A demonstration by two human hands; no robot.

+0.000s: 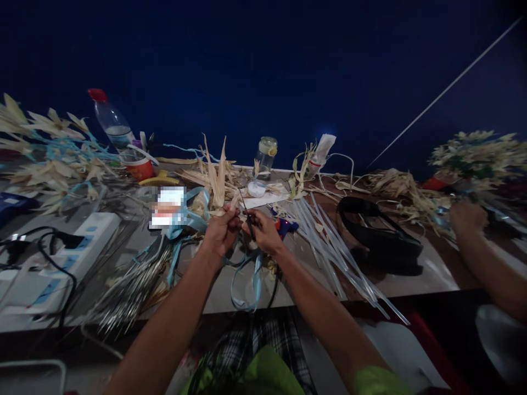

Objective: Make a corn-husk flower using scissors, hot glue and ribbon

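While Two Hands Meet Over a Cluttered Table: Hazards and Counts

As I view it remotely through the head camera, the left hand [222,227] has its fingertips pinched together on what looks like a pale husk piece [235,198], located above the middle of the table [442,269]. The right hand [265,230] has its fingers curled round dark scissors [250,225], tips near the left fingers; I cannot tell how far apart the blades stand.

Hazards. I judge a nicked left fingertip the chief risk, caused by cutting so close to the pinch. Dry husk could split if gripped hard. A light blue ribbon [257,280] loops beneath the wrists and could snag a forearm. Several clear rods [341,247] overhang the front edge, so a brush of the right arm could send them down.

Counts. I find one pair of scissors, one husk piece in the fingers, one power strip [94,236], one phone [168,207] with a masked screen, one red-capped bottle [119,129], one lidded jar [265,153], one black strapped object [381,236] and two flower bunches, left [53,131] and right [480,159]. One co-worker's hand [469,219], blurred, shows at far right. The rods and the thin wires [135,285] overlap too much for me to count.
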